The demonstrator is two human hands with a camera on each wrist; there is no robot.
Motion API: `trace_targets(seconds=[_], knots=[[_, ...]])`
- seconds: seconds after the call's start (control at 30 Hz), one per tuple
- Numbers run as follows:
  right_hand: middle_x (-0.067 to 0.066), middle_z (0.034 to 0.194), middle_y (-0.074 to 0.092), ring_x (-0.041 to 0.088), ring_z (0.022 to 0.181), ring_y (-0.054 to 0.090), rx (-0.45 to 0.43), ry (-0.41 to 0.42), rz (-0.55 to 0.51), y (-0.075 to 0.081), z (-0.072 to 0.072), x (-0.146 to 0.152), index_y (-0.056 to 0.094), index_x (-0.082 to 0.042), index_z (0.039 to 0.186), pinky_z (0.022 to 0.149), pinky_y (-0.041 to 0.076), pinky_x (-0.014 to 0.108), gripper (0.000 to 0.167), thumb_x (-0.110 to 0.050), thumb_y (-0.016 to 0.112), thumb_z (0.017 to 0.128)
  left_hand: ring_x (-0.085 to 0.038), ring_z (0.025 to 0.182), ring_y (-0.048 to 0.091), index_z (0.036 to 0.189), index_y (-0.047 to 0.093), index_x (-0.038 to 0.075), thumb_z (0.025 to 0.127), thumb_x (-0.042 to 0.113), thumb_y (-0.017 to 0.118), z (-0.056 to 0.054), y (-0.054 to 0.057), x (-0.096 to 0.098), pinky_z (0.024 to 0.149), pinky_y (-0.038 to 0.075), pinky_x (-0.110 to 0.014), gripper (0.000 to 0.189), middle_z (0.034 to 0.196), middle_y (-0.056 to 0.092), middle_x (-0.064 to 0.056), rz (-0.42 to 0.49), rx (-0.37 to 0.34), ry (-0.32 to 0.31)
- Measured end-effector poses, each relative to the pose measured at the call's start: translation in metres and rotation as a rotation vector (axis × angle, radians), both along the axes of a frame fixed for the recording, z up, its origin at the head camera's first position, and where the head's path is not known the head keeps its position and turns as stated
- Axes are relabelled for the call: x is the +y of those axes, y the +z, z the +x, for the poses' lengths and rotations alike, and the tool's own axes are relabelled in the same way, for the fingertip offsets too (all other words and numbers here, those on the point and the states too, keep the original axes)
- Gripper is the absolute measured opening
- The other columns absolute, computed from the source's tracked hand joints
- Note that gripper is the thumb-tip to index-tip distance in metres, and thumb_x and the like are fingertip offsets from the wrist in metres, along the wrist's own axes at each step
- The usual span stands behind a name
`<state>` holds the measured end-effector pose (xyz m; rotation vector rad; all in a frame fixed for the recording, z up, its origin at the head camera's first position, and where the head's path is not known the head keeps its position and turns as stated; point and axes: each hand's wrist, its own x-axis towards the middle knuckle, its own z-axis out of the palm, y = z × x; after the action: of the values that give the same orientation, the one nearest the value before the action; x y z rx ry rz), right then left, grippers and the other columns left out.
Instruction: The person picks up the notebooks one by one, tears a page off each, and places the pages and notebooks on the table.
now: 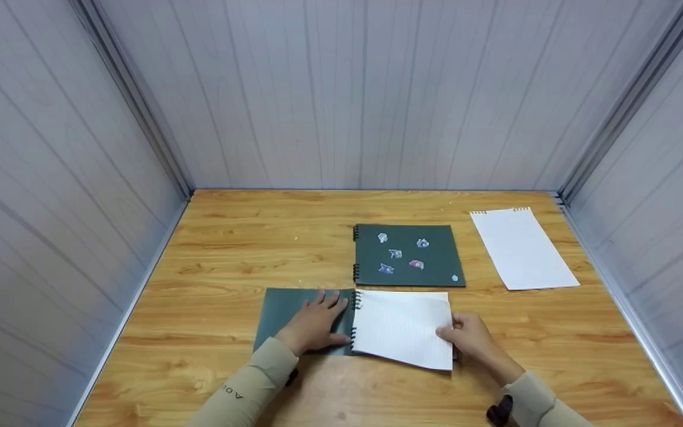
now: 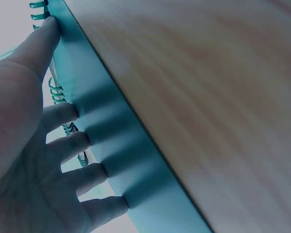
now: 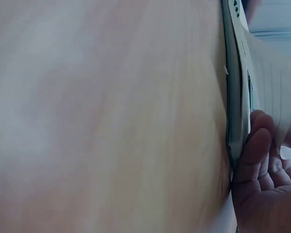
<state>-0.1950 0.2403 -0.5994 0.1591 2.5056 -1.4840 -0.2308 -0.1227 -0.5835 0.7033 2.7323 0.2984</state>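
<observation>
A spiral notebook lies open at the front of the table. Its dark green cover [image 1: 276, 311] is folded out to the left, and a lined white page [image 1: 398, 326] faces up on the right. My left hand [image 1: 316, 323] rests on the cover with fingers spread, the thumb close to the black rings [image 2: 55, 88]. At the page's outer edge, my right hand [image 1: 469, 337] pinches the paper between thumb and fingers. The right wrist view shows this page [image 3: 271, 73] lifted and bent away from the stack of sheets below it.
Behind the open notebook lies a closed dark green spiral notebook [image 1: 371, 252] with several small stickers on its cover. A loose white sheet [image 1: 525, 249] with a torn, perforated top edge is at the back right. Pale panel walls [image 1: 341, 118] enclose the wooden table [image 1: 211, 332] on three sides.
</observation>
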Motion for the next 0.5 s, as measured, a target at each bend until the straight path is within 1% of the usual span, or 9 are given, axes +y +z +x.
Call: trace_targets(seconds=[0.1,0.33,0.4,0.5], knots=[[-0.002,0.069,0.061,0.011,0.061,0.054,0.012,-0.004,0.001,0.000,0.001,0.001,0.074,0.006,0.097,0.052,0.042,0.023,0.009,-0.003,0.076,0.094,-0.046,0.164,0.031,0.166,0.046,0.011,0.099,0.061,0.073,-0.001,0.000,0.001,0.124,0.037,-0.070,0.088,0.175,0.038,-0.017,0.005,0.001,0.000],[0.000,0.075,0.067,0.011,0.067,0.060,0.008,0.003,-0.003,-0.002,0.003,0.004,0.075,0.008,0.105,0.057,0.048,0.022,0.015,-0.003,0.074,0.095,-0.047,0.164,0.029,0.167,0.045,0.012,0.099,0.061,0.072,-0.001,0.000,0.001,0.124,0.037,-0.071,0.088,0.176,0.037,-0.016,0.013,-0.008,-0.001],[-0.001,0.073,0.064,0.011,0.066,0.058,-0.001,-0.004,-0.001,-0.002,0.004,0.007,0.074,0.007,0.103,0.056,0.047,0.023,0.013,-0.003,0.075,0.095,-0.047,0.164,0.029,0.167,0.045,0.012,0.100,0.061,0.072,-0.001,0.000,0.000,0.123,0.037,-0.071,0.088,0.176,0.037,-0.016,0.020,-0.009,-0.004],[-0.002,0.069,0.057,0.012,0.063,0.054,-0.004,0.024,0.018,-0.002,0.007,0.012,0.073,0.005,0.098,0.054,0.043,0.023,0.010,-0.005,0.076,0.096,-0.048,0.163,0.031,0.166,0.046,0.011,0.099,0.061,0.073,0.000,0.000,-0.002,0.122,0.038,-0.071,0.088,0.175,0.038,-0.017,0.028,0.003,-0.006]])
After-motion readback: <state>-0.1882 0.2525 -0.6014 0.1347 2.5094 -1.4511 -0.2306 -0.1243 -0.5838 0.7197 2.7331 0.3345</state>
